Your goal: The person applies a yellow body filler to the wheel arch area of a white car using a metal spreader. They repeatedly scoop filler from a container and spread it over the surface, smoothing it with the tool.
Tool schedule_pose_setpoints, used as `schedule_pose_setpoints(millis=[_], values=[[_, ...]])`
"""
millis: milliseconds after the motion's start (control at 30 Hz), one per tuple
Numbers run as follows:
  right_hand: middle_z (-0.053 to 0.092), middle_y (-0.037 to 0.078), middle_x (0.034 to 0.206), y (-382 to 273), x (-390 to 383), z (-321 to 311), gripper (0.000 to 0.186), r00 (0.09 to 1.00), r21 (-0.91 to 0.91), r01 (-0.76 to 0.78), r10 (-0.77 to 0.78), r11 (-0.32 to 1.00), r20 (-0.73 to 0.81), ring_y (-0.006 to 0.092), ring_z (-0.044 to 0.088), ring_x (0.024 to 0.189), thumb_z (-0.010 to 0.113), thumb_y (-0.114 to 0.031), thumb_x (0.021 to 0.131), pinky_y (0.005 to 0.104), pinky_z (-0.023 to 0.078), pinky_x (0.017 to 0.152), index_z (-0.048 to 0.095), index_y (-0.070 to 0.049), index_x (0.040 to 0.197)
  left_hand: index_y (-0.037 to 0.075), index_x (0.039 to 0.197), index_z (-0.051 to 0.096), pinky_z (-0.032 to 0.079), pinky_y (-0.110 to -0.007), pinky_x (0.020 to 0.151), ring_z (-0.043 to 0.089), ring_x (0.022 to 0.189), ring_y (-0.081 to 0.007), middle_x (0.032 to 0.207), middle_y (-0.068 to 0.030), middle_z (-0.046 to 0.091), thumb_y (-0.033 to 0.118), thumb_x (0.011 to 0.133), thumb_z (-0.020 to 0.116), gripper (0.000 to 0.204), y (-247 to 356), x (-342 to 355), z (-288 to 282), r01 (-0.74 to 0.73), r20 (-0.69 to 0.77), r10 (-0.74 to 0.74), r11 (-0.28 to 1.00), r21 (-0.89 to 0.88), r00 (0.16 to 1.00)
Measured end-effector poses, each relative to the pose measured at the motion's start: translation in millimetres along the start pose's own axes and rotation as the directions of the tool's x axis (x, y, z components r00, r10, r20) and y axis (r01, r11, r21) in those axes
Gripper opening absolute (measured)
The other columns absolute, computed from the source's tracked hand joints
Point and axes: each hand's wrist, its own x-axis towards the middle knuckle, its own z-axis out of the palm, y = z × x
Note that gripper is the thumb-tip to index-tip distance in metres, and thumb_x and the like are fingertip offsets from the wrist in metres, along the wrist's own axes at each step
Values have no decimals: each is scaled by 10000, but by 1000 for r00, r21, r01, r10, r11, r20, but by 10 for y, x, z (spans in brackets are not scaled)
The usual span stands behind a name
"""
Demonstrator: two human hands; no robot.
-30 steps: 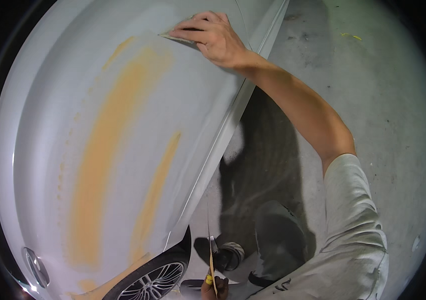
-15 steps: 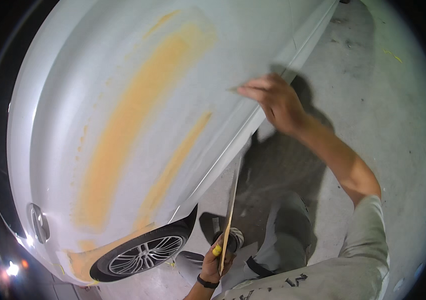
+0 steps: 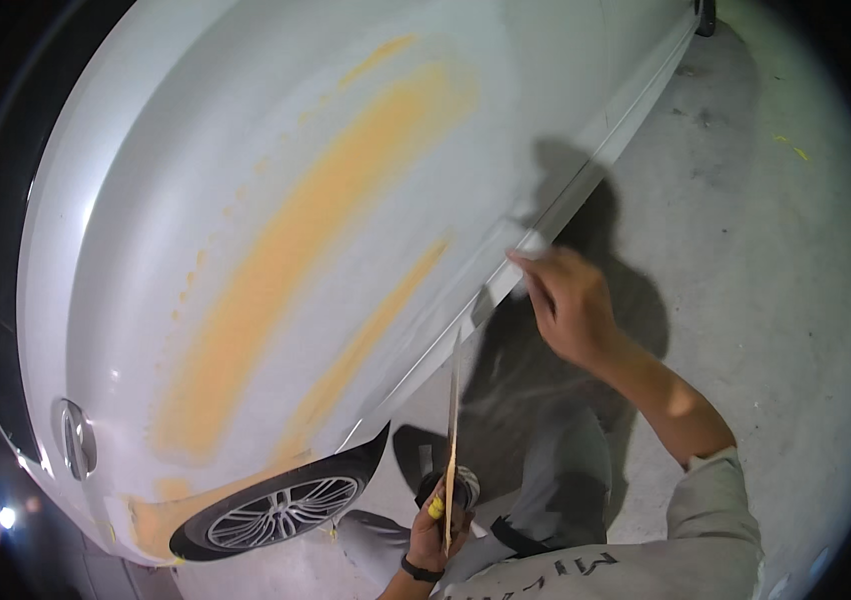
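A white car body side fills the left and middle. On it lie a wide band of yellow-orange body filler and a narrower filler streak. My right hand is at the panel's lower edge. Its thumb and fingers pinch a thin pale spreader, blurred by motion; whether it touches the panel I cannot tell. Low in the middle, my left hand grips a thin mixing board, seen nearly edge-on and leaning upright. Something small and yellow is at its fingers.
Below the panel is the car's wheel, with more filler around its arch. A door handle is at the left. Behind the board, a round dark object is partly hidden. Grey concrete floor stretches along the right.
My right hand has moved down from the panel toward its lower edge, nearer the board. The left hand still holds the board, now more upright. The view has shifted slightly.
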Motion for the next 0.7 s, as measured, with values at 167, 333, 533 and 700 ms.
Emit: schedule_pose_setpoints(millis=[167,333,533,700], values=[[725,119,1162,-198,1554,94,287,651,-141,309,-317,941,-689,346,662,1013,607,9,972,427,544,893,732,-32,1228,40,1533,480,467,-310,686,524,586,-140,834,0,621,260,1084,588,512,-97,-22,-74,40,-209,-45,999,-29,977],[717,116,1186,-242,1965,87,306,846,-121,-103,23,987,-533,358,631,1027,607,-42,984,425,536,941,736,-44,1261,63,1290,615,402,-303,717,411,585,-141,710,20,477,200,1034,538,301,-87,-138,-260,11,-254,-8,1000,10,967],[711,125,1190,-453,1977,145,309,836,-80,-74,18,994,-548,355,627,1072,602,-50,985,430,527,965,742,-51,1261,78,1210,663,388,-322,710,458,624,-139,682,32,499,206,1004,578,258,-78,-195,-373,15,-355,-12,1000,7,935],[699,118,1181,-905,1847,360,313,880,20,-97,95,995,-465,337,622,1113,599,-58,995,417,518,984,739,-56,1275,74,1251,666,403,-296,682,491,654,-128,718,47,532,235,992,647,306,-22,-137,-443,104,-286,-102,995,-8,953]])
